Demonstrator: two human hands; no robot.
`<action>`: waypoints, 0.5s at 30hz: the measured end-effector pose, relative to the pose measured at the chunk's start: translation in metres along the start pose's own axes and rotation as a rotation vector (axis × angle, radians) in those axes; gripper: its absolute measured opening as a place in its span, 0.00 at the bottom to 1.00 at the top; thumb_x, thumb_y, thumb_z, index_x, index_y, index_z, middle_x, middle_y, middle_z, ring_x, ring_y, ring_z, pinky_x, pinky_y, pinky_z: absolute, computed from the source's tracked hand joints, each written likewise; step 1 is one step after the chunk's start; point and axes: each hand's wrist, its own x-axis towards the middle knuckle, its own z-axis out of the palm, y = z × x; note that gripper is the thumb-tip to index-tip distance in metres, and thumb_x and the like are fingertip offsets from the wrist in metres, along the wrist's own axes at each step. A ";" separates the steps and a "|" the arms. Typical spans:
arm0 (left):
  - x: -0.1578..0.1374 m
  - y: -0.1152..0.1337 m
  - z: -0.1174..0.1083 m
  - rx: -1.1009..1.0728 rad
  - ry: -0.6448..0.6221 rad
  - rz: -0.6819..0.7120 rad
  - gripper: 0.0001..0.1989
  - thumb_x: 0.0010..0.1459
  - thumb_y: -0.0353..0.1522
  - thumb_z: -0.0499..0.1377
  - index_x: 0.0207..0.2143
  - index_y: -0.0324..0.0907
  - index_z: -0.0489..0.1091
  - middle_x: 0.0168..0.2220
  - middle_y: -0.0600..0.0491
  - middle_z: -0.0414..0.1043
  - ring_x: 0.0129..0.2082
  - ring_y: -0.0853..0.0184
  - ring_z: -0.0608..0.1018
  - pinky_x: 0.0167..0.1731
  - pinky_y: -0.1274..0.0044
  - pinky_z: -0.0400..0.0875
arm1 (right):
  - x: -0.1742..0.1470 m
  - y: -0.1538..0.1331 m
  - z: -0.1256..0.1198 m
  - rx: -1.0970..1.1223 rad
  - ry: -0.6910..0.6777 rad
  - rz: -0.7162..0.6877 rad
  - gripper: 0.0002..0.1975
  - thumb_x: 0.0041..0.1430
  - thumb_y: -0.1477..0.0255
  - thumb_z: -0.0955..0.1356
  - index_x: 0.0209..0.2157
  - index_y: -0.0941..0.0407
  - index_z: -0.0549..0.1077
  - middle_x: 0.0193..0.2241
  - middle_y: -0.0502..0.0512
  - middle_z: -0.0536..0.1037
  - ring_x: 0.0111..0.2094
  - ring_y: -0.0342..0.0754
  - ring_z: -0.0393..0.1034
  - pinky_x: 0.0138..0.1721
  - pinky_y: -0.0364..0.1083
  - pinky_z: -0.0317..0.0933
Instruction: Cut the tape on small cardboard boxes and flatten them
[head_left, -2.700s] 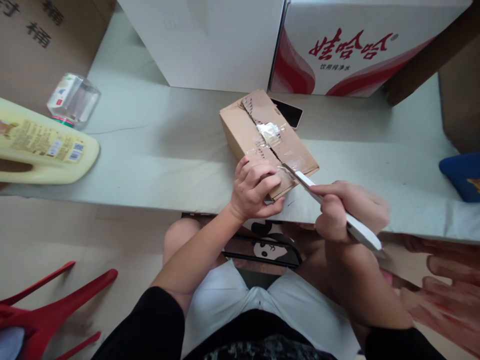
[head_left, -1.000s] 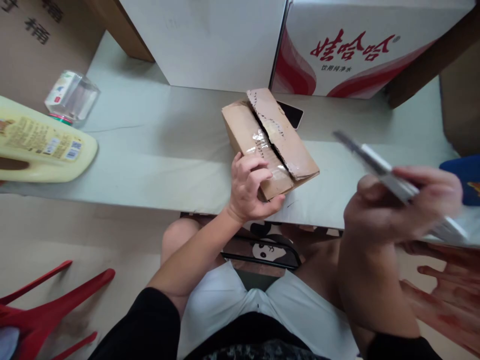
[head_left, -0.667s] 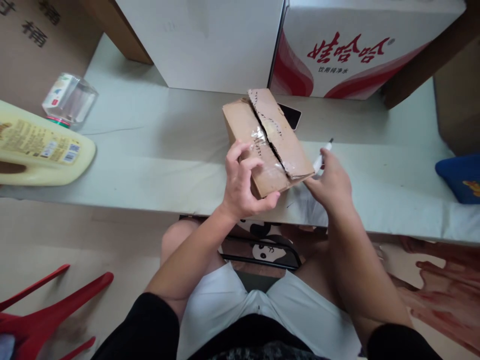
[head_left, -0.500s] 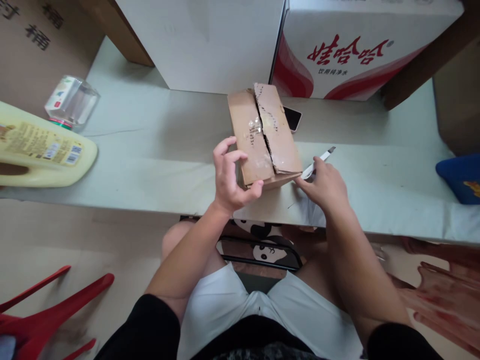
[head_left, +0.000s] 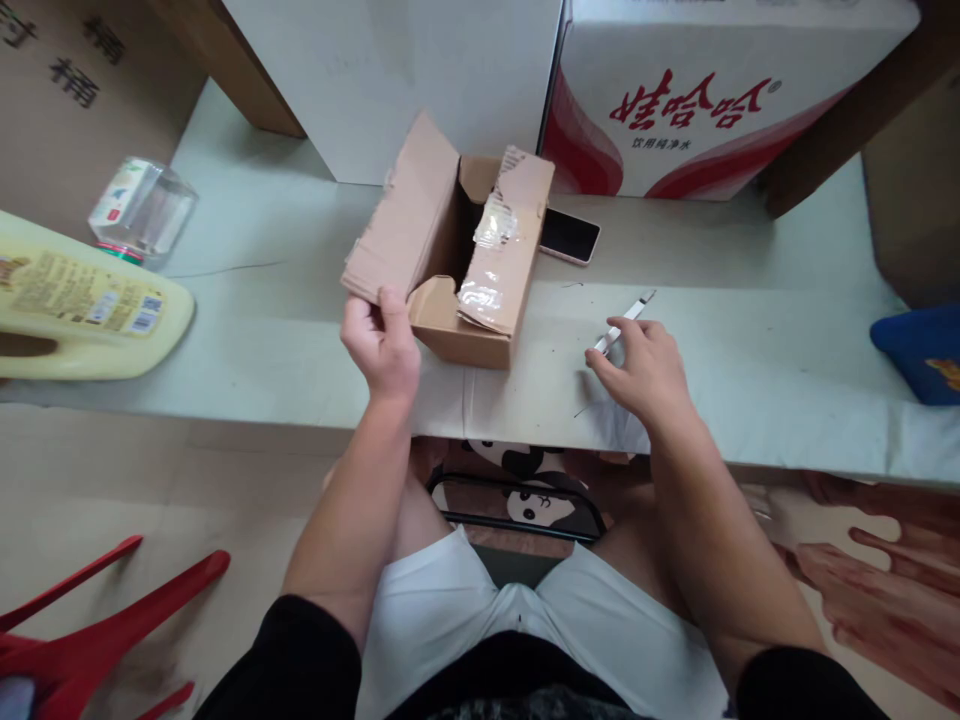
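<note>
A small brown cardboard box [head_left: 466,345] stands on the pale-covered table with its left flap raised and swung outward. My left hand [head_left: 382,345] pinches the near corner of that flap [head_left: 409,210]. Clear tape shines on the right flap [head_left: 504,250], which slants over part of the opening. The box's inside is dark, so its contents cannot be made out. To the right of the box, my right hand [head_left: 641,370] holds a white utility knife [head_left: 621,325] between thumb and fingers, its blade pointing away from me.
A phone [head_left: 571,237] lies just behind the box. Large white cartons [head_left: 675,100] stand along the back. At left are a clear bottle [head_left: 150,210] and a yellow jug [head_left: 90,310]; a blue container [head_left: 919,355] sits at the right edge. A red stool [head_left: 112,620] is on the floor.
The left flap has been opened outward by my left hand, which moved left with it. The box has turned and shifted left, uncovering more of the phone. My right hand stays nearby with the knife.
</note>
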 end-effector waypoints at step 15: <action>0.010 -0.014 0.006 0.038 -0.254 -0.482 0.08 0.52 0.33 0.66 0.34 0.40 0.72 0.36 0.49 0.76 0.38 0.66 0.77 0.42 0.74 0.73 | -0.007 -0.011 0.001 0.464 0.021 -0.329 0.19 0.54 0.62 0.66 0.44 0.56 0.76 0.48 0.63 0.79 0.51 0.59 0.74 0.54 0.58 0.67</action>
